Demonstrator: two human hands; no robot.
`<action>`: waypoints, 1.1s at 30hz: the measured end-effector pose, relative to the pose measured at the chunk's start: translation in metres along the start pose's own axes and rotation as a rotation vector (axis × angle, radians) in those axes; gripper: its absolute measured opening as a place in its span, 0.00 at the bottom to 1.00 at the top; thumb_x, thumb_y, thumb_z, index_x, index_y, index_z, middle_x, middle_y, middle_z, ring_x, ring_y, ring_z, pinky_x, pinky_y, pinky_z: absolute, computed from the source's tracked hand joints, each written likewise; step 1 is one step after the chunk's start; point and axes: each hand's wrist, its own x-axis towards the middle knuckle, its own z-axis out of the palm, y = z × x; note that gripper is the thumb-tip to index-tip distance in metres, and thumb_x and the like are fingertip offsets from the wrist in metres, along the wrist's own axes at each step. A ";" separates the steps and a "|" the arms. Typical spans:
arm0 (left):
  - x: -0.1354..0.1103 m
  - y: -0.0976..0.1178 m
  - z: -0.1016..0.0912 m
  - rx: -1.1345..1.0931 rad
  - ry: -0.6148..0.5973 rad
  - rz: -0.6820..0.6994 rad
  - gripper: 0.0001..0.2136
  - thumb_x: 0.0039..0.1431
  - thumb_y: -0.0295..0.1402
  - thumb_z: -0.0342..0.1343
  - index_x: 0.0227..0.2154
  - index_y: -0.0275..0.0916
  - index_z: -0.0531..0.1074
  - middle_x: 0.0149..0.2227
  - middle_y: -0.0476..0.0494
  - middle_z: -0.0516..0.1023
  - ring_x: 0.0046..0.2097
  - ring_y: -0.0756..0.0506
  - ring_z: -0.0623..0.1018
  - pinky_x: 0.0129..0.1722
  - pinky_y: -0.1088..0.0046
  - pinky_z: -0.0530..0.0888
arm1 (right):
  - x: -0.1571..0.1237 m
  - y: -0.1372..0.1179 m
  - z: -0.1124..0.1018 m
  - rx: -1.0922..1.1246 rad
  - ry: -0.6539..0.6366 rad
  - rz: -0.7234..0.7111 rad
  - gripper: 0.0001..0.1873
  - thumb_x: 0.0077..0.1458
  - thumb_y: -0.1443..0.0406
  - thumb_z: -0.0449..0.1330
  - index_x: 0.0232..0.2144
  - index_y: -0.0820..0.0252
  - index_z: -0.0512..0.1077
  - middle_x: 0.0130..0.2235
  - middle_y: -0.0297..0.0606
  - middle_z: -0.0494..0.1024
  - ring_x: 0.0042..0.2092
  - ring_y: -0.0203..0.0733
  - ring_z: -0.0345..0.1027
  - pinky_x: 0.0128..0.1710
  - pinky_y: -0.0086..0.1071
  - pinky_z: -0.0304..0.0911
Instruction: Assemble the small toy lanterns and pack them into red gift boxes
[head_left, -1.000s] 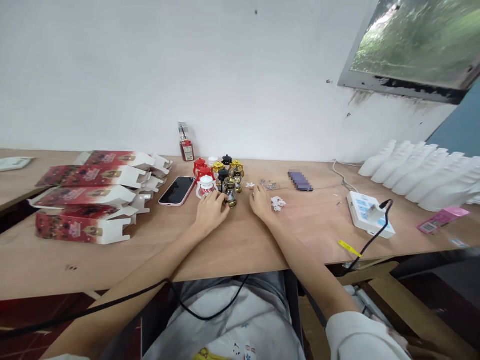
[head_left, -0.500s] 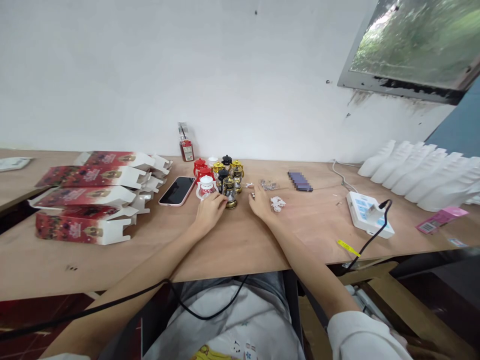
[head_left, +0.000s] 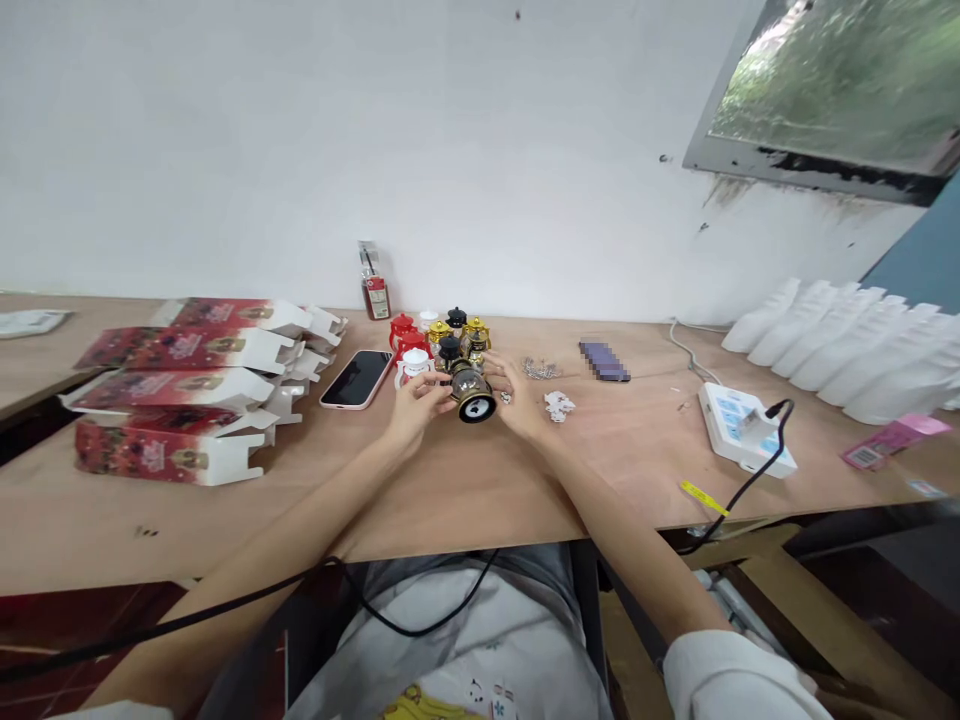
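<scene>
A small black and gold toy lantern (head_left: pixel 472 394) is tipped over so its round base faces me. My left hand (head_left: pixel 416 404) grips it from the left and my right hand (head_left: pixel 517 397) steadies it from the right, just above the wooden table (head_left: pixel 480 480). Behind it stands a cluster of several small lanterns (head_left: pixel 439 335), red, white, gold and black.
A phone (head_left: pixel 358 379) lies left of the lanterns. Flat red and white cartons (head_left: pixel 187 390) are stacked at the left. A small red bottle (head_left: pixel 374 290) stands by the wall. Small white pieces (head_left: pixel 558 405), a power strip (head_left: pixel 744 427) with cable and white bags (head_left: pixel 847 345) lie right.
The black and gold lantern stood upright on the table under my left hand; now both hands hold it, lifted and tilted with its base toward me.
</scene>
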 end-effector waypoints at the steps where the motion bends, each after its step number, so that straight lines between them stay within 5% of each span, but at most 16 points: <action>1: 0.000 0.001 0.001 -0.057 -0.005 -0.069 0.08 0.43 0.25 0.60 0.30 0.34 0.72 0.26 0.50 0.74 0.28 0.55 0.74 0.33 0.79 0.76 | 0.000 0.000 0.000 -0.021 -0.013 -0.006 0.30 0.45 0.72 0.54 0.53 0.52 0.64 0.61 0.41 0.60 0.55 0.43 0.63 0.48 0.37 0.66; 6: -0.002 0.003 0.005 -0.198 -0.057 -0.268 0.09 0.48 0.19 0.55 0.32 0.35 0.70 0.28 0.50 0.75 0.30 0.56 0.76 0.35 0.82 0.76 | 0.000 0.002 0.002 -0.102 -0.042 -0.082 0.27 0.43 0.71 0.58 0.50 0.57 0.67 0.51 0.42 0.72 0.54 0.44 0.65 0.54 0.38 0.60; 11: -0.002 -0.001 0.003 -0.157 -0.169 -0.299 0.13 0.49 0.21 0.54 0.39 0.38 0.67 0.28 0.49 0.75 0.31 0.53 0.78 0.37 0.76 0.77 | -0.002 0.003 0.008 -0.091 0.001 -0.005 0.27 0.43 0.72 0.56 0.49 0.59 0.66 0.49 0.42 0.74 0.53 0.43 0.66 0.55 0.38 0.58; 19: -0.009 -0.005 -0.002 0.121 -0.416 -0.249 0.42 0.37 0.20 0.61 0.57 0.49 0.52 0.34 0.48 0.76 0.33 0.46 0.80 0.31 0.69 0.78 | -0.005 0.005 0.015 0.033 0.070 0.093 0.31 0.41 0.71 0.59 0.51 0.57 0.59 0.52 0.43 0.70 0.54 0.42 0.65 0.56 0.39 0.59; 24: -0.006 -0.016 -0.002 0.401 -0.267 0.005 0.34 0.37 0.25 0.64 0.50 0.43 0.58 0.29 0.52 0.73 0.27 0.49 0.77 0.19 0.80 0.73 | -0.007 -0.001 0.019 -0.034 -0.064 0.059 0.25 0.43 0.74 0.54 0.47 0.57 0.65 0.51 0.40 0.73 0.53 0.42 0.66 0.53 0.38 0.61; 27: -0.001 -0.022 -0.003 0.425 -0.167 0.029 0.29 0.37 0.29 0.65 0.44 0.40 0.60 0.30 0.50 0.73 0.24 0.51 0.76 0.17 0.81 0.72 | -0.004 0.002 0.014 -0.085 -0.047 0.079 0.24 0.50 0.74 0.48 0.49 0.57 0.64 0.50 0.40 0.74 0.51 0.39 0.68 0.51 0.36 0.63; 33: 0.000 -0.024 0.000 0.255 -0.094 -0.005 0.31 0.35 0.33 0.68 0.42 0.42 0.58 0.39 0.47 0.73 0.26 0.49 0.78 0.19 0.78 0.75 | 0.005 0.013 -0.013 -0.701 0.059 0.328 0.20 0.52 0.73 0.49 0.48 0.62 0.67 0.49 0.44 0.74 0.52 0.45 0.65 0.52 0.37 0.58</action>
